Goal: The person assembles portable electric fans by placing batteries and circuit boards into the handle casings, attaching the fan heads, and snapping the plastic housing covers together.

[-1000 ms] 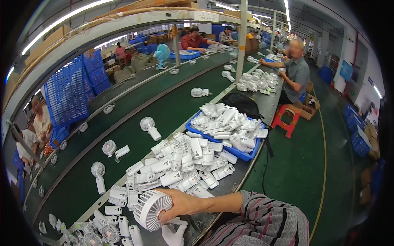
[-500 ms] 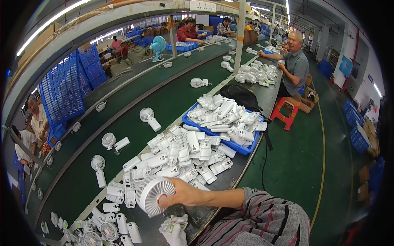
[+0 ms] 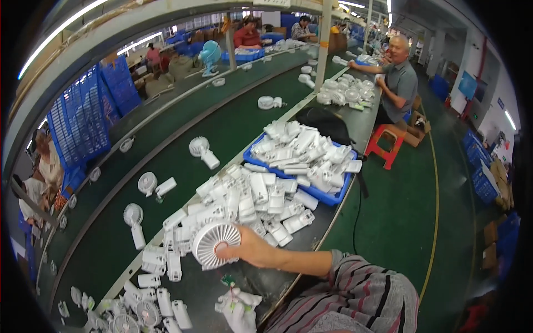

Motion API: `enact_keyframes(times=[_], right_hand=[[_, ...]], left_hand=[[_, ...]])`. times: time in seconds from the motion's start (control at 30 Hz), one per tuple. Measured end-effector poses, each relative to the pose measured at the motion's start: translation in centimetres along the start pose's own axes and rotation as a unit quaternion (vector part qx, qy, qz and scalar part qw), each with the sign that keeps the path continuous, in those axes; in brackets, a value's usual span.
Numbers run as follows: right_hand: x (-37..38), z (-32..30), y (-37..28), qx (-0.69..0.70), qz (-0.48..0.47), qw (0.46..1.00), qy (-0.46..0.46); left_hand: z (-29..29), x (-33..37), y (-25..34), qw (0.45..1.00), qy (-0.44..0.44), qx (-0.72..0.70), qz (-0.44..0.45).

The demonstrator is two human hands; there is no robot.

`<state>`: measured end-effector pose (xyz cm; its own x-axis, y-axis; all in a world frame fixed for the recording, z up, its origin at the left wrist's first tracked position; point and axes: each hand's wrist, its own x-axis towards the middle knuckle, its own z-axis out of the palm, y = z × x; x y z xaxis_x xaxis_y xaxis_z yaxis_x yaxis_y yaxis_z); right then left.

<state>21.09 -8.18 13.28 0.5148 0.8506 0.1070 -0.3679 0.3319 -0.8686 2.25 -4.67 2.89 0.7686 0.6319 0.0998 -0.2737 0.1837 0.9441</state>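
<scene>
A fan (image 3: 206,244) is clasped by the right hand (image 3: 252,248); toward six o'clock, beside a board (image 3: 227,281), the left hand (image 3: 239,309), grip unclear, is seen.

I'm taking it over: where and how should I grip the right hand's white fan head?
The white fan head is probably best gripped by its left side, coming from the left: its round casing is free of fingers there, while the right hand wraps the opposite side.
</scene>
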Motion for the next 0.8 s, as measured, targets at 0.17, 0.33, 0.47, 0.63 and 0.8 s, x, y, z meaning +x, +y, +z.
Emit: enact_keyframes(times=[0.17, 0.33, 0.47, 0.63, 0.8], right_hand=[[0.5, -1.7, 0.3, 0.037, 0.019, 0.999, 0.007], [0.5, -1.4, 0.2, 0.043, -0.016, 0.999, 0.028], [-1.1, -0.6, -1.6, -0.118, -0.017, 0.993, 0.011], [-5.2, 1.1, 0.6, -0.230, -0.028, 0.955, -0.183], [-5.9, 2.0, 3.4, -0.209, 0.010, 0.941, -0.266]], left_hand=[[0.6, 1.3, 0.4, 0.969, 0.042, -0.222, -0.104], [0.8, 3.1, -1.3, 0.943, -0.049, -0.327, -0.050], [2.0, 4.7, -0.9, 0.914, 0.078, -0.354, -0.180], [1.0, 3.9, -1.1, 0.941, 0.228, -0.217, -0.125], [-1.1, 3.8, -0.8, 0.992, 0.066, 0.053, 0.091]])
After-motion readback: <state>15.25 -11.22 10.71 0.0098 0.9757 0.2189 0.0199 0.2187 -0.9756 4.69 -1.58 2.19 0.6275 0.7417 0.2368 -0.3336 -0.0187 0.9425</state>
